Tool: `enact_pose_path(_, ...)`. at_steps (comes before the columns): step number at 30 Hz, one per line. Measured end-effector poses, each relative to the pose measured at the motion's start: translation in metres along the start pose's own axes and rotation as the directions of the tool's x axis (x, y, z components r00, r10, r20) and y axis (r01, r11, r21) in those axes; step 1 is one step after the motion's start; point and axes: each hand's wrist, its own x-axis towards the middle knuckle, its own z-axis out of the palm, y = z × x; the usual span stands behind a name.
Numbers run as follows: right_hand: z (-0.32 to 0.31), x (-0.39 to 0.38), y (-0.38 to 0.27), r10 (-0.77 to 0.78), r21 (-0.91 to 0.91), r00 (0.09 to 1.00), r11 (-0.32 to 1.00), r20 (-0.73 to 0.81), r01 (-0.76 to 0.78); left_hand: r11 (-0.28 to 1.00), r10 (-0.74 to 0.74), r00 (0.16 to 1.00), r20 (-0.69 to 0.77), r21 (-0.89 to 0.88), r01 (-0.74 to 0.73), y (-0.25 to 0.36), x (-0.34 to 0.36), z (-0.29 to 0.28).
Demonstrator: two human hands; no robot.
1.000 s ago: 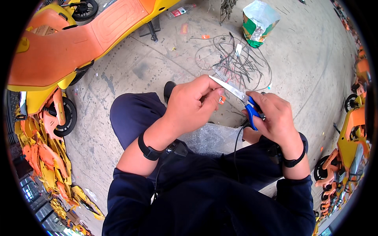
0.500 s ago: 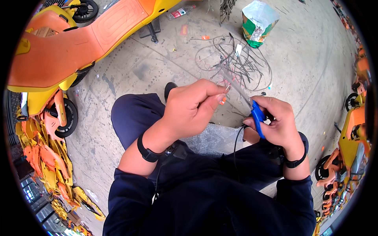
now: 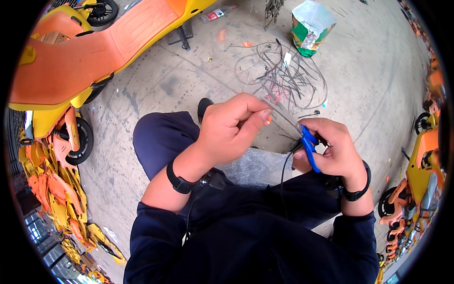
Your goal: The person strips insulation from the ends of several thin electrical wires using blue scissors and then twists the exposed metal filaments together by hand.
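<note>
My left hand (image 3: 231, 128) is closed in a pinch, thumb against forefinger. A small orange piece (image 3: 268, 121) shows at its fingertips; its kind is too small to tell. My right hand (image 3: 333, 149) grips blue-handled scissors (image 3: 309, 150), fingers in the loops. The scissor blades point up and left, passing just beside my left fingertips; whether they touch anything there I cannot make out. From near the right hand a thin black cable (image 3: 283, 177) hangs down over my lap. Clear bubble wrap (image 3: 255, 168) lies between my legs, below both hands.
Beyond my hands, a tangle of dark cut wires (image 3: 295, 80) is spread on the concrete floor. An open green-and-white bag (image 3: 312, 31) stands behind it. An orange-and-yellow scooter (image 3: 94, 61) fills the upper left, with a plastic bottle (image 3: 217, 13) nearby. Yellow-orange panels (image 3: 56, 189) are heaped at left.
The scissors have tilted slightly in my right hand, and their blades look narrower and lower than before. My left hand has barely moved, its pinch unchanged.
</note>
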Motion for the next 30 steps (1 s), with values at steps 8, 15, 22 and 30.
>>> enact_pose_path(8, 0.004, 0.003, 0.005, -0.134, -0.137, 0.989, 0.983, -0.062, 0.125, 0.991, 0.105, 0.994, 0.007, 0.079, -0.105, 0.002, 0.002, 0.001)
enact_pose_path(15, 0.004, 0.001, 0.005, -0.158, -0.195, 0.984, 0.971, -0.084, 0.139, 0.988, 0.142, 0.99, -0.011, 0.065, -0.141, 0.0, 0.002, 0.003)
enact_pose_path(22, 0.007, 0.002, 0.003, -0.193, -0.236, 0.972, 0.959, -0.134, 0.157, 0.998, 0.025, 0.998, 0.059, -0.051, -0.022, 0.007, 0.0, -0.002)
enact_pose_path(30, 0.008, 0.002, 0.002, -0.158, -0.099, 0.978, 0.984, -0.136, 0.145, 0.971, -0.064, 0.994, 0.086, -0.223, 0.081, 0.011, -0.004, -0.006)
